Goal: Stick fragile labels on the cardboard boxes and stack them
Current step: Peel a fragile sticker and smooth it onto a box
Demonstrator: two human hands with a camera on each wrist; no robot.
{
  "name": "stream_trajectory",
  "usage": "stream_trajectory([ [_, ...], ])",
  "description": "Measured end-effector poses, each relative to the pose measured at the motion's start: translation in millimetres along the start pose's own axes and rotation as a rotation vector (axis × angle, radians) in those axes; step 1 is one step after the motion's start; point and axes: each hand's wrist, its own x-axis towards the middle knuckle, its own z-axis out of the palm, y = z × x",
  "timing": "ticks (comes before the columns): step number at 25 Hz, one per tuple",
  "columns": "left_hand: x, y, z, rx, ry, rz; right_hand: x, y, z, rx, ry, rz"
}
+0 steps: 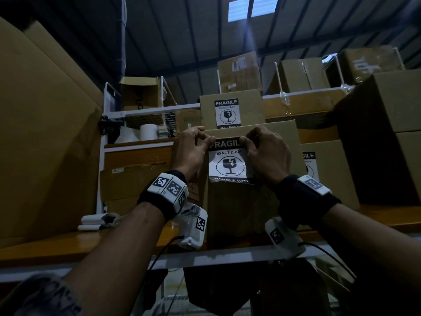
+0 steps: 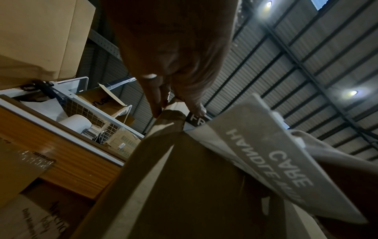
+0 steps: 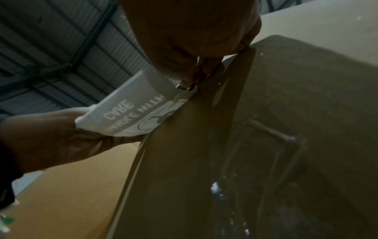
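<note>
The fragile label [image 1: 228, 161] lies against the front face of the cardboard box [image 1: 241, 208], which stands on the orange shelf [image 1: 45, 245] near its front edge. The left hand [image 1: 190, 151] pinches the label's top left corner between thumb and fingers, and the right hand [image 1: 265, 153] pinches the top right corner in the same way, so each grip is closed on the label with the sheet hanging below and between them. The top edge sits just under the box's upper rim; the wrist views show the lower part of the label curling away from the cardboard, its "HANDLE WITH CARE" band not yet pressed flat. A smaller labelled box [image 1: 231, 110] rests behind, higher up, and another labelled box [image 1: 328, 169] stands just to the right on the same shelf.
</note>
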Motion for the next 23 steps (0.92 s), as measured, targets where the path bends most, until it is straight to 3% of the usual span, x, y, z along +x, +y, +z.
stream_trajectory([
  [23, 1.2, 6.6, 12.5, 0.114, 0.111, -0.022, 9.6, 4.5, -2.6, -0.075, 0.021, -0.031],
])
